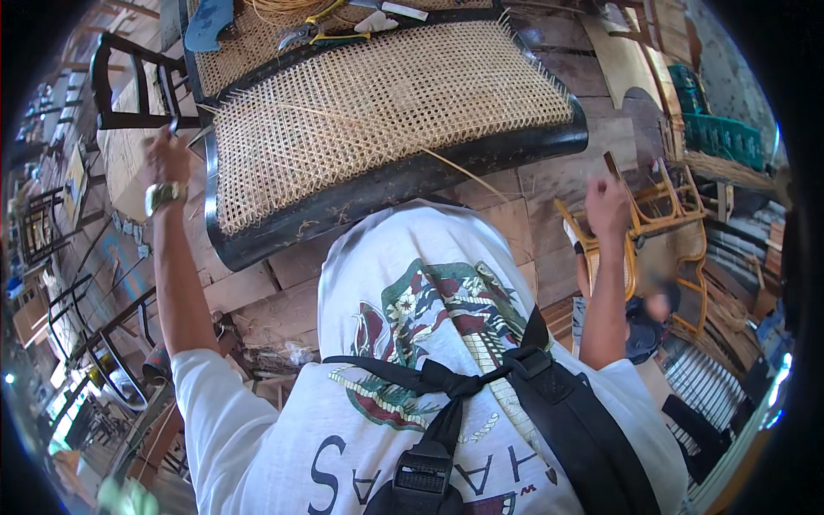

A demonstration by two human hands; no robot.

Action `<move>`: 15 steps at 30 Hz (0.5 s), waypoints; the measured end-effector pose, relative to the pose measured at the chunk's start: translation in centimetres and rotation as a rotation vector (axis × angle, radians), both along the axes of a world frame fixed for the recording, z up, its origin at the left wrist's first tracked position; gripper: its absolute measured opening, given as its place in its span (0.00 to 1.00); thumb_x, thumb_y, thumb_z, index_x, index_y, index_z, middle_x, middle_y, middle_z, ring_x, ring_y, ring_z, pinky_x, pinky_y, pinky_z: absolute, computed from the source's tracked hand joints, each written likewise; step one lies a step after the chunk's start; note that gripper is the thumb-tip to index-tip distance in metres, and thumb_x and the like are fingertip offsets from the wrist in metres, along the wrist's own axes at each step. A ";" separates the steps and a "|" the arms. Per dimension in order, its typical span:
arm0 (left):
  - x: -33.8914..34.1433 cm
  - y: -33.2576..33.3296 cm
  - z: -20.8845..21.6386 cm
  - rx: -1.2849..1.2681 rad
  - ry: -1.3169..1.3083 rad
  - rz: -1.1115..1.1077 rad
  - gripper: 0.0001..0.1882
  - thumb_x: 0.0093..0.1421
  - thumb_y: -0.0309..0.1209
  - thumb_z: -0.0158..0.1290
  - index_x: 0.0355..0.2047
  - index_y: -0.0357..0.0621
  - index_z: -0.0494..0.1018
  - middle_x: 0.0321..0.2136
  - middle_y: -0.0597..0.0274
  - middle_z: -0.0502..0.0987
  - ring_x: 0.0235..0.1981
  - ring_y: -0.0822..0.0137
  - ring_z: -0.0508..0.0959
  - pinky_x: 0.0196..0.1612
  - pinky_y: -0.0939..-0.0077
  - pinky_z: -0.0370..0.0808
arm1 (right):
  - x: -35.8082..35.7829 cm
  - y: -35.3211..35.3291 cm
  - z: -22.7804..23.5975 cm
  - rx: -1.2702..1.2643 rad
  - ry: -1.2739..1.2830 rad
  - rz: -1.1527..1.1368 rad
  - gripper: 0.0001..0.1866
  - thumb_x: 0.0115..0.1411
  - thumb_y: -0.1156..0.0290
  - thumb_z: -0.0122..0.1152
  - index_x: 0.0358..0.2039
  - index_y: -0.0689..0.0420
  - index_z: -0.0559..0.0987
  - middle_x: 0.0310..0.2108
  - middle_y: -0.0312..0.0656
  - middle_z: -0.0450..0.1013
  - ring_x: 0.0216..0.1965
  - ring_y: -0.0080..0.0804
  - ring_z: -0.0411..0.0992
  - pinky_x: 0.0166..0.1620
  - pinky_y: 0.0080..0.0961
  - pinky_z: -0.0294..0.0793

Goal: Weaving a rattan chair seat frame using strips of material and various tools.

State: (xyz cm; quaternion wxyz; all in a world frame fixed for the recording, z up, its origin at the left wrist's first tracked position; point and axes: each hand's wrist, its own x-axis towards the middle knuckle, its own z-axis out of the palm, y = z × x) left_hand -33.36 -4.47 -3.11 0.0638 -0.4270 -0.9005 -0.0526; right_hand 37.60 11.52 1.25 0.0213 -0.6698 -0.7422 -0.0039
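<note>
A black-framed seat with a woven cane panel [378, 94] lies in front of me, cut cane ends bristling along its sides. One loose cane strand [463, 165] crosses the weave and sticks out over the near black edge, towards the right. My left hand [166, 156], with a watch at the wrist, is raised beside the panel's left side. Its fingers are closed, and a small grey end shows above them; what it is I cannot make out. Off the panel's right side, my right hand [608, 206] is raised with its fingers curled closed; anything inside them is hidden.
Pliers [340, 39], a blue-grey flat piece [209, 26] and a cane coil [283, 5] lie at the panel's far end. A dark chair frame [142, 86] stands left. At right are yellowish chairs [674, 202], another person [644, 318] and green crates [721, 136].
</note>
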 end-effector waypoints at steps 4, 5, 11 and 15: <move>4.9 -5.8 2.4 0.065 0.021 0.168 0.23 0.62 0.45 0.58 0.53 0.45 0.76 0.44 0.45 0.80 0.43 0.46 0.81 0.46 0.53 0.77 | -12.8 3.6 -0.3 -0.182 0.777 0.396 0.13 0.61 0.67 0.65 0.44 0.60 0.81 0.38 0.46 0.78 0.39 0.38 0.77 0.47 0.32 0.75; 7.1 -7.6 1.9 0.157 -0.047 0.208 0.22 0.61 0.44 0.59 0.51 0.44 0.78 0.41 0.47 0.82 0.40 0.48 0.82 0.45 0.56 0.78 | -16.0 3.9 -0.7 -0.324 0.835 0.561 0.16 0.63 0.68 0.65 0.50 0.61 0.80 0.38 0.41 0.77 0.39 0.29 0.75 0.44 0.27 0.76; 23.2 -17.2 -3.6 0.400 -0.469 0.598 0.19 0.61 0.42 0.62 0.42 0.38 0.81 0.33 0.54 0.84 0.34 0.63 0.83 0.41 0.68 0.77 | -26.1 4.7 -5.0 -0.586 0.587 1.007 0.18 0.57 0.68 0.68 0.48 0.58 0.82 0.36 0.40 0.75 0.37 0.31 0.75 0.44 0.27 0.76; 31.5 -24.9 -5.4 0.369 -0.544 0.794 0.16 0.61 0.38 0.63 0.38 0.34 0.80 0.32 0.57 0.84 0.32 0.67 0.82 0.39 0.70 0.77 | -26.5 5.6 -6.2 -0.567 0.628 1.128 0.15 0.56 0.68 0.69 0.45 0.54 0.84 0.35 0.38 0.75 0.37 0.32 0.75 0.43 0.27 0.75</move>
